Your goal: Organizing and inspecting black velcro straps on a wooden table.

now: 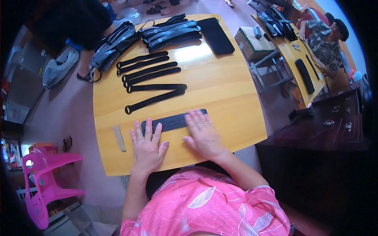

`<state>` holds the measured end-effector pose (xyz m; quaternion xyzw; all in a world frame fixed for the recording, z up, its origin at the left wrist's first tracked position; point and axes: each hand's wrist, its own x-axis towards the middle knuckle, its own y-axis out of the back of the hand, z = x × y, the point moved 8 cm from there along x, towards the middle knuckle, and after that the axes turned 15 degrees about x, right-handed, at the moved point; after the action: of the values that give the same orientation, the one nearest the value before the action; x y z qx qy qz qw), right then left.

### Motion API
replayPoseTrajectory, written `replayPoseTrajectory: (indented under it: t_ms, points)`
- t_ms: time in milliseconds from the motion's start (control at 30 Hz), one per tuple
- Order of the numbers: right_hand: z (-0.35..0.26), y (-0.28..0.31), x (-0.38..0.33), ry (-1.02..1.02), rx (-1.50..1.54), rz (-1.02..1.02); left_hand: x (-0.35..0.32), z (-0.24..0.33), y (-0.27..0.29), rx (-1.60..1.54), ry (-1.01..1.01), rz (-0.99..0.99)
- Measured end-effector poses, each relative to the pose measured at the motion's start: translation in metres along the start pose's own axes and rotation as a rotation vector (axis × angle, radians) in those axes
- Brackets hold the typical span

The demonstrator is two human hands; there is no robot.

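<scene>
A flat dark grey strip (171, 122) lies crosswise on the wooden table in front of me. My left hand (148, 146) rests flat over its left end, fingers spread. Across the strip's right end lies my right hand (204, 134), also flat with its fingers stretched out. Neither hand grips anything. Just beyond them are several black straps (151, 72), each with a ring at its left end; the nearest black strap (156, 101) slants toward its neighbour. Left of my left hand lies a short beige ridged strip (119, 139).
Grey and black strap bundles (173, 33) are piled at the table's far side, more hanging over its left edge. A black pad (216, 36) lies far right. A pink stool (39, 173) stands left, a cardboard box (252, 44) right. Another person (327, 43) sits at a second table.
</scene>
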<state>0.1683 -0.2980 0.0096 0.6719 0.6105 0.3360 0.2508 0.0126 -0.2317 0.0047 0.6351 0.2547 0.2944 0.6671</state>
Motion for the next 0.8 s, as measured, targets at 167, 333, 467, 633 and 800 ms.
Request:
replayPoseTrajectory:
  t_ms: [167, 333, 467, 633, 800]
  points:
    - [0.028, 0.024, -0.012, -0.090, -0.149, 0.042, 0.000, -0.002, -0.002, 0.000, 0.044, -0.013]
    - [0.022, 0.057, -0.001, 0.020, 0.038, 0.197, -0.007, -0.051, 0.017, -0.555, 0.279, 0.265]
    - [0.006, 0.076, 0.028, 0.151, 0.134, 0.302, 0.013, -0.101, 0.027, -0.471, 0.414, 0.449]
    - [-0.013, 0.053, 0.081, 0.307, 0.026, 0.219, 0.067, -0.094, 0.059, -0.282, 0.168, 0.558]
    - [-0.030, 0.000, 0.121, 0.399, -0.196, 0.140, 0.121, -0.065, 0.042, -0.103, -0.209, 0.485]
